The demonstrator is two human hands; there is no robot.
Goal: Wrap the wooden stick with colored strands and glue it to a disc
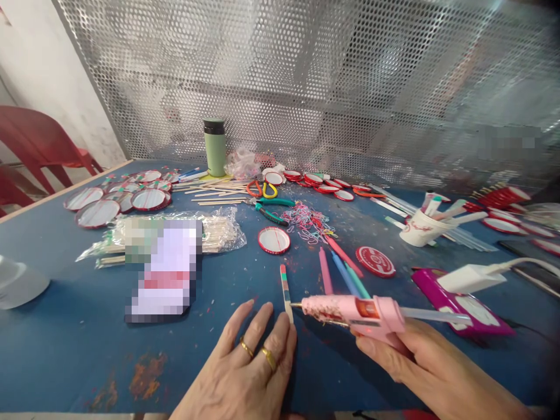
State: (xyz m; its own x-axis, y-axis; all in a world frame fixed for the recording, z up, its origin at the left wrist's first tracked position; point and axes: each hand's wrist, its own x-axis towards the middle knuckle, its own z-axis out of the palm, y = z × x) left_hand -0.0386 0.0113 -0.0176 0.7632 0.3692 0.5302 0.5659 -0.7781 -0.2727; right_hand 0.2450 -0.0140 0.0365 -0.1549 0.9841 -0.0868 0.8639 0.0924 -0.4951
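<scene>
My right hand grips a pink glue gun with a clear glue stick out of its back, its nozzle pointing left. The nozzle tip touches the near end of a striped wooden stick lying on the blue table. My left hand lies flat on the table, fingers spread, with two gold rings. Its fingertips rest just left of the stick. A round white disc with a red rim lies beyond the stick.
Coloured sticks and a red badge lie ahead. A bag of wooden sticks, more discs, pliers, a green flask, a paper cup and a magenta case surround them. A perforated metal wall stands behind.
</scene>
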